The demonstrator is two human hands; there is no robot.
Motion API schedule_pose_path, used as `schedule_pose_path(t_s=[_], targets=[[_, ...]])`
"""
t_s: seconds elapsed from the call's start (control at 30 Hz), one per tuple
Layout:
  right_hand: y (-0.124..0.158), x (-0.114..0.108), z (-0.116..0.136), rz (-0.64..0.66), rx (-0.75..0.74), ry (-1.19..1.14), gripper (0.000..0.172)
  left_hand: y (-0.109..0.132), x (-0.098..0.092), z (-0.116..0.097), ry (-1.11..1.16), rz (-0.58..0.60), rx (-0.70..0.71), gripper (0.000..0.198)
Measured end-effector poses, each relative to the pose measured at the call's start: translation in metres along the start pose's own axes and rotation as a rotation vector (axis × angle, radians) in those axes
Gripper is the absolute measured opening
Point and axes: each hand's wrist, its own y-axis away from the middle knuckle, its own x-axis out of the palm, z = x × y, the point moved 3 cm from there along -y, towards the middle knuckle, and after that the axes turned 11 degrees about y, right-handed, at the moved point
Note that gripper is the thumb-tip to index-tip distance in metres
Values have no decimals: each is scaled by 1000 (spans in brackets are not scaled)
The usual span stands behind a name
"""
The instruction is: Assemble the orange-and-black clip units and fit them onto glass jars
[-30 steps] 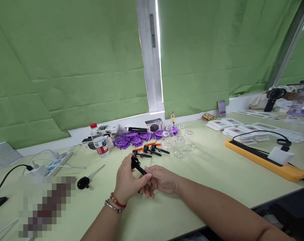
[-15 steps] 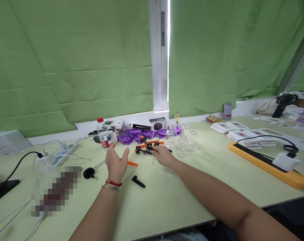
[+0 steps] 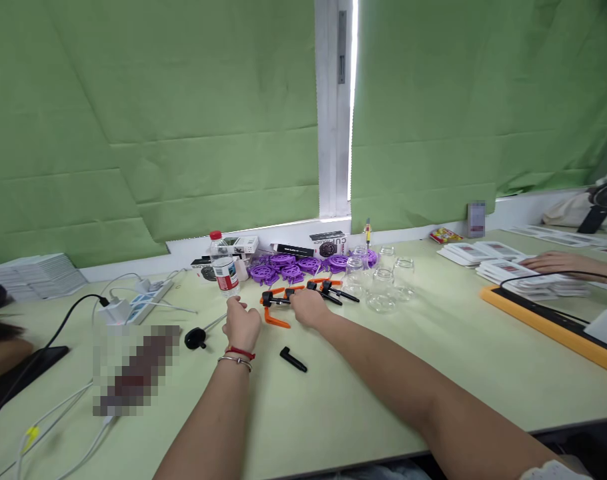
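Observation:
My left hand (image 3: 242,325) has its fingers curled together, just in front of the water bottle (image 3: 225,270) with a red cap. What those fingers hold, if anything, is hidden. A black round-headed part (image 3: 195,339) with a thin metal rod lies to its left, the rod pointing at the hand. My right hand (image 3: 308,307) is closed on a black-and-orange part (image 3: 290,292) at tabletop height, fingertips mostly hidden. Similar parts lie beside it in a row, one with an orange arm (image 3: 276,321) toward me. A loose black L-shaped piece (image 3: 293,359) lies nearer to me.
Purple plastic pieces (image 3: 285,265) are heaped behind the row. Several clear glass jars (image 3: 382,291) stand to the right. Power strips (image 3: 151,300) and cables lie left; an orange one (image 3: 548,327) lies right. Another person's hand (image 3: 553,261) rests on stacked white cards (image 3: 513,277).
The view has swung left. My right hand has lowered its black-and-orange part into the row. My left hand's fingers have gone from apart to curled. Another person's hand has appeared at right.

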Motion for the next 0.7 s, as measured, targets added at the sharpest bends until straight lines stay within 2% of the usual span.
schedule_pose_path(t_s=[0.13, 0.23, 0.37, 0.43, 0.53, 0.6, 0.7], targets=[[-1, 8, 0, 41, 28, 45, 19, -1, -1, 1, -31, 8, -3, 49], [3, 9, -2, 54, 50, 63, 20, -2, -9, -3, -100, -22, 31, 46], [9, 3, 4, 5, 56, 71, 25, -4, -28, -10, -353, -172, 158, 30], [12, -1, 15, -33, 12, 58, 26, -8, -36, -8, -426, -251, 166, 26], [17, -1, 34, -26, -79, -54, 23, -16, -44, 6, -447, -318, 19, 29], [19, 1, 42, 17, -81, -167, 19, -23, -44, 20, -411, -283, -146, 36], [20, 0, 38, 50, -18, -272, 16, -30, -38, 33, -385, -215, -185, 34]])
